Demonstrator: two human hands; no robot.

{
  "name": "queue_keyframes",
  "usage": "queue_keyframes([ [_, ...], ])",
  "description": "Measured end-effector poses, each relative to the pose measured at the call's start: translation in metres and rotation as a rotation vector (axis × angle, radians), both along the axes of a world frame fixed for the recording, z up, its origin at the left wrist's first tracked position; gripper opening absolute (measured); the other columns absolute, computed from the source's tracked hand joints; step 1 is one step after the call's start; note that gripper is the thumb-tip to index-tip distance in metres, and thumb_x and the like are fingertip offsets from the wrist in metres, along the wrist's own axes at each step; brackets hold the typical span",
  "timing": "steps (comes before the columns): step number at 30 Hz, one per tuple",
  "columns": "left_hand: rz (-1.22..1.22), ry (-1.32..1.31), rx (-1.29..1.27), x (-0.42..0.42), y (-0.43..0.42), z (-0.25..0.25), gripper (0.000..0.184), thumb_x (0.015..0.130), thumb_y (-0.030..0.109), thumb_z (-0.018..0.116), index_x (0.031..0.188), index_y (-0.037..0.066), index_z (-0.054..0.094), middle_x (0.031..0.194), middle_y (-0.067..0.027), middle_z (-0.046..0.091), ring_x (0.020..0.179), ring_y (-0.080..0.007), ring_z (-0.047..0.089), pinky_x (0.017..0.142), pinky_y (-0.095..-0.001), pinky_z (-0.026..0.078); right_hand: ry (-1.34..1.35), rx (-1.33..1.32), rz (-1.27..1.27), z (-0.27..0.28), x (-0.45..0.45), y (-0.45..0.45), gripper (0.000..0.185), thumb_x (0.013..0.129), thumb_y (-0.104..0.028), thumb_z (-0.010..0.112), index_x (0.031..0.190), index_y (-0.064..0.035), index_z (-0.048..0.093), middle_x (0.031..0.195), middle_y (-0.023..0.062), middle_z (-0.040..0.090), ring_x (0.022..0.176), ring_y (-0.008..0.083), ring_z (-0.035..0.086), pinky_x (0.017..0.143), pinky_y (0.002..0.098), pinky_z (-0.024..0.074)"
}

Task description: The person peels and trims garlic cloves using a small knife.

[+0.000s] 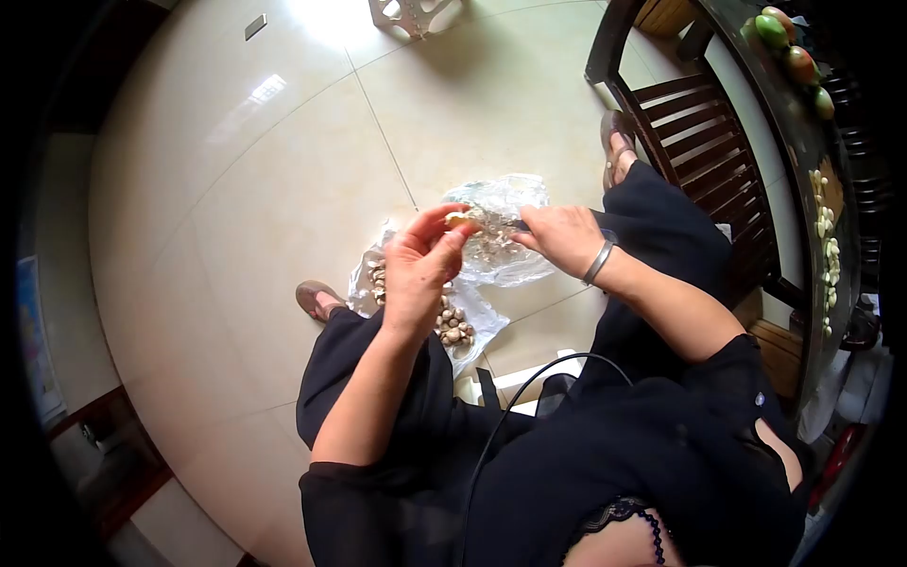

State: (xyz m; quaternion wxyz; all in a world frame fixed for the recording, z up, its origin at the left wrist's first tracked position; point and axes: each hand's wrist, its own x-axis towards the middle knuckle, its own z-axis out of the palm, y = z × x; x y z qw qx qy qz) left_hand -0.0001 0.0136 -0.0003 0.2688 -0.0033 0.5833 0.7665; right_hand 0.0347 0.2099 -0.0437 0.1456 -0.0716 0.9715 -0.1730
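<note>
My left hand (422,260) pinches a small pale mushroom (460,220) between thumb and fingertips. In my right hand (564,238), which wears a silver bangle, is what looks like a small knife (520,226); a dark narrow end points toward the mushroom, and most of it is hidden in the fist. Beneath both hands, a clear plastic bag (515,269) lies spread on the floor with pale scraps (489,248) on it. Brown-and-white whole mushrooms (454,326) rest on a white plastic bag (487,321), partly behind my left forearm.
Light floor tiles (255,208) spread around my feet. To the right stand a dark slatted wooden chair (694,128) and a dark table (798,161) bearing several mangoes (800,66) and a row of small pale pieces (829,250). A stool (411,14) shows at the top. A black cable (501,416) crosses my lap.
</note>
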Motion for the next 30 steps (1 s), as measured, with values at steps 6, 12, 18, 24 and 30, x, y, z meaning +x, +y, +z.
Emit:
queue_keyframes([
  [6, -0.056, 0.041, -0.055, 0.006, 0.003, 0.002, 0.025, 0.080, 0.001, 0.058, 0.106, 0.000, 0.056, 0.069, 0.0019, 0.055, 0.053, -0.0002, 0.040, 0.046, -0.0142, 0.031, 0.023, -0.067, 0.001, 0.003, 0.000, 0.001, 0.018, 0.077, -0.020, 0.057, 0.086, -0.0067, 0.048, 0.071, 0.0140, 0.059, 0.069, 0.0333, 0.058, 0.058, 0.0429, 0.0443],
  [12, -0.062, 0.137, -0.206, 0.007, 0.006, -0.001, 0.019, 0.078, -0.002, 0.060, 0.097, -0.001, 0.059, 0.060, 0.0061, 0.046, 0.051, 0.0005, 0.039, 0.047, -0.0139, 0.033, 0.130, -0.205, 0.023, 0.003, -0.001, 0.004, 0.018, 0.074, -0.016, 0.060, 0.082, -0.0038, 0.049, 0.070, 0.0152, 0.057, 0.067, 0.0351, 0.056, 0.058, 0.0423, 0.0436],
  [18, -0.072, 0.223, -0.242, 0.006, 0.006, -0.002, 0.020, 0.076, -0.001, 0.064, 0.095, -0.001, 0.060, 0.059, 0.0066, 0.047, 0.051, 0.0008, 0.038, 0.045, -0.0142, 0.030, 0.058, -0.654, -0.005, 0.044, -0.012, 0.003, 0.029, 0.080, -0.029, 0.059, 0.077, -0.0013, 0.052, 0.067, 0.0133, 0.055, 0.060, 0.0280, 0.055, 0.054, 0.0346, 0.0426],
  [24, -0.172, 0.071, -0.167, 0.005, 0.006, 0.009, 0.021, 0.076, 0.002, 0.065, 0.096, -0.002, 0.061, 0.061, 0.0040, 0.052, 0.052, -0.0011, 0.041, 0.045, -0.0154, 0.031, 0.257, -0.642, 0.165, 0.037, -0.011, 0.007, 0.034, 0.084, -0.035, 0.053, 0.076, -0.0029, 0.049, 0.063, 0.0148, 0.053, 0.057, 0.0311, 0.054, 0.050, 0.0361, 0.0411],
  [30, -0.187, 0.072, -0.148, 0.007, 0.006, 0.007, 0.022, 0.075, 0.003, 0.065, 0.096, -0.003, 0.061, 0.064, 0.0017, 0.056, 0.053, -0.0025, 0.043, 0.046, -0.0163, 0.032, 0.314, -0.610, 0.214, 0.038, -0.010, 0.005, 0.030, 0.084, -0.034, 0.052, 0.076, -0.0055, 0.050, 0.059, 0.0132, 0.053, 0.055, 0.0306, 0.055, 0.048, 0.0362, 0.0410],
])
